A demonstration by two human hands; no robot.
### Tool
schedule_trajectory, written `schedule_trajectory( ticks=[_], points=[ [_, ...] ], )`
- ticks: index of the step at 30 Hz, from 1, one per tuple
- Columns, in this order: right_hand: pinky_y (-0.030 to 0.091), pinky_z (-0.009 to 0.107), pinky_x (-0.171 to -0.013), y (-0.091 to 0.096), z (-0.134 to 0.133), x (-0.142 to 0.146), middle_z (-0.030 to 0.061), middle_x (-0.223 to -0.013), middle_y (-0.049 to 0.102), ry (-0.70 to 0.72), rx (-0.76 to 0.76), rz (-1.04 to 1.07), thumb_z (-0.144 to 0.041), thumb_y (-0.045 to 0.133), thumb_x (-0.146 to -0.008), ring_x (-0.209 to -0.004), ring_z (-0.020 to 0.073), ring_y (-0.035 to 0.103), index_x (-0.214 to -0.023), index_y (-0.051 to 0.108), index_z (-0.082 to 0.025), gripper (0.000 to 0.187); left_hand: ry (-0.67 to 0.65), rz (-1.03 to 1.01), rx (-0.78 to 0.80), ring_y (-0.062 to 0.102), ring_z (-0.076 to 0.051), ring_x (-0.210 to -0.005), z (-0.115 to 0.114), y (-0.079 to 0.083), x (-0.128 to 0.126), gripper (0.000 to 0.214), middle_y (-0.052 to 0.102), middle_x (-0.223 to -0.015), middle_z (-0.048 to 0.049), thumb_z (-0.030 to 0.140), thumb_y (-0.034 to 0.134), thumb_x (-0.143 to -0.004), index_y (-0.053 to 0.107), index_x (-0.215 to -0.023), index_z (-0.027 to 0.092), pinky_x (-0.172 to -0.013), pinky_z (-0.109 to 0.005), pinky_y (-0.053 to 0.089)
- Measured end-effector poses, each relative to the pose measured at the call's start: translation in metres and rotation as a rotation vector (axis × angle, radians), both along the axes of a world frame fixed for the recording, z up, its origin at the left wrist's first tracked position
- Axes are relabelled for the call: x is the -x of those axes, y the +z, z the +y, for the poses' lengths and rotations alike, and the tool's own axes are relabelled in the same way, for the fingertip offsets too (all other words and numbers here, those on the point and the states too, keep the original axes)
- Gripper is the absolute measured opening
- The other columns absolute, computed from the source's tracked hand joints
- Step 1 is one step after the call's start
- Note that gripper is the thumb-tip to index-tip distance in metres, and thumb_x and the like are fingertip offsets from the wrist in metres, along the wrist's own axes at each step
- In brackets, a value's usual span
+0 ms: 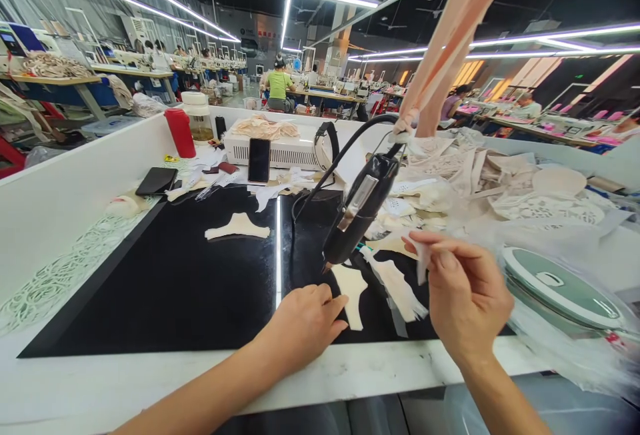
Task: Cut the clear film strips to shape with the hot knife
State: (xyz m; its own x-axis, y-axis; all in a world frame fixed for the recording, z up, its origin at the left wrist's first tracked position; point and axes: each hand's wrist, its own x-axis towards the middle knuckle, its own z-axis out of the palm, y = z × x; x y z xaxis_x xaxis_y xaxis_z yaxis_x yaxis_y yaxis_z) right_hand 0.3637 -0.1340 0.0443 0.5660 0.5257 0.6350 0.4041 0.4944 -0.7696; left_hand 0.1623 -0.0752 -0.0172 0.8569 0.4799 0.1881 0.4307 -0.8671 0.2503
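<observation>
My left hand rests on the black mat, fingers loosely bent, with thumb and forefinger apart. Its forefinger tip meets the edge of a cream shaped fabric piece. Raised over the mat's right side, my right hand pinches a thin whitish strip between thumb and fingers. Between the hands, a black handheld tool with a metal lever hangs tip down, close above the fabric piece. More pale fabric pieces lie beside it, and another cream piece sits farther back on the left.
A pink fabric band and a black cable hold the tool from above. At right are a heap of beige fabric parts and a green-lidded container. Behind the mat stand a phone, a white box and a red cup.
</observation>
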Motion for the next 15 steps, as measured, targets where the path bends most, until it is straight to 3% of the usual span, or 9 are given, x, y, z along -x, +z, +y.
schedule_trajectory(
  ticks=[3, 6, 8, 11, 15],
  points=[
    [0.056, 0.043, -0.092, 0.005, -0.008, 0.005, 0.0061, -0.096, 0.076, 0.071, -0.041, 0.102, -0.036, 0.069, -0.093, -0.099, 0.0249, 0.072, -0.090, 0.071, -0.025, 0.011, 0.001, 0.014, 0.059, 0.067, -0.024, -0.089, 0.001, 0.003, 0.001, 0.032, 0.066, -0.098, -0.0067, 0.032, 0.059, -0.102, 0.064, -0.130, 0.019, -0.076, -0.036, 0.054],
    [0.057, 0.035, -0.080, 0.005, -0.017, 0.013, 0.0035, -0.082, 0.074, 0.181, -0.003, 0.164, -0.040, 0.071, -0.092, -0.084, 0.0207, 0.071, -0.084, 0.073, -0.026, 0.016, -0.010, -0.047, 0.203, 0.066, -0.024, -0.092, 0.004, 0.008, 0.006, 0.034, 0.068, -0.101, -0.0078, 0.028, 0.051, -0.104, 0.063, -0.134, 0.019, -0.081, -0.036, 0.053],
    [0.056, 0.031, -0.073, -0.001, -0.024, 0.021, 0.0031, -0.074, 0.071, 0.261, 0.085, 0.176, -0.043, 0.072, -0.092, -0.076, 0.0192, 0.068, -0.081, 0.072, -0.026, 0.020, 0.012, -0.172, 0.426, 0.066, -0.022, -0.094, 0.007, 0.012, 0.011, 0.035, 0.070, -0.103, -0.0077, 0.028, 0.044, -0.106, 0.064, -0.134, 0.021, -0.086, -0.035, 0.052],
    [0.055, 0.031, -0.068, -0.017, -0.033, 0.035, 0.0045, -0.072, 0.069, 0.396, 0.215, 0.164, -0.045, 0.071, -0.092, -0.072, 0.0198, 0.065, -0.079, 0.071, -0.024, 0.024, 0.071, -0.423, 0.892, 0.066, -0.020, -0.093, 0.009, 0.019, 0.018, 0.041, 0.073, -0.100, -0.0075, 0.040, 0.038, -0.107, 0.071, -0.121, 0.020, -0.084, -0.032, 0.051],
    [0.056, 0.029, -0.066, -0.041, -0.037, 0.054, 0.0055, -0.075, 0.071, 0.532, 0.352, 0.142, -0.044, 0.068, -0.094, -0.072, 0.0194, 0.066, -0.083, 0.072, -0.024, 0.023, 0.128, -0.642, 1.361, 0.064, -0.018, -0.087, 0.009, 0.027, 0.029, 0.054, 0.071, -0.094, -0.0079, 0.066, 0.055, -0.095, 0.074, -0.098, 0.015, -0.080, -0.029, 0.050]
  ],
)
